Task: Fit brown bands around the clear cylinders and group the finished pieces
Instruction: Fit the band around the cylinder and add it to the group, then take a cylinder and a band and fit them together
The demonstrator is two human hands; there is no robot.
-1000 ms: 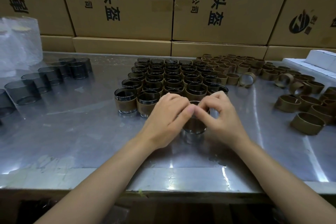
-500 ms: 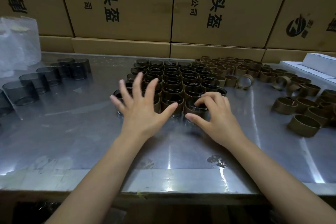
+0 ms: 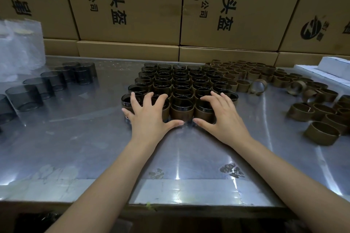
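A tight block of finished pieces (image 3: 181, 85), clear cylinders wearing brown bands, stands at the table's middle. My left hand (image 3: 149, 115) lies with spread fingers over the front-left pieces. My right hand (image 3: 221, 117) rests the same way on the front-right pieces, thumb against a banded cylinder (image 3: 205, 111). Neither hand grips anything. Between them one banded cylinder (image 3: 182, 108) stands uncovered in the front row. Loose brown bands (image 3: 322, 132) lie scattered at the right. Bare clear cylinders (image 3: 24, 96) stand in a line at the left.
Stacked cardboard boxes (image 3: 132, 5) wall off the back of the steel table (image 3: 75, 147). A clear plastic bag (image 3: 19, 51) sits at the back left, a white box (image 3: 333, 66) at the back right. The table's front edge runs below my forearms.
Both hands pinched a band onto one cylinder a second ago. That piece was pushed into the front row, and both hands now lie flat and spread on the block's front.
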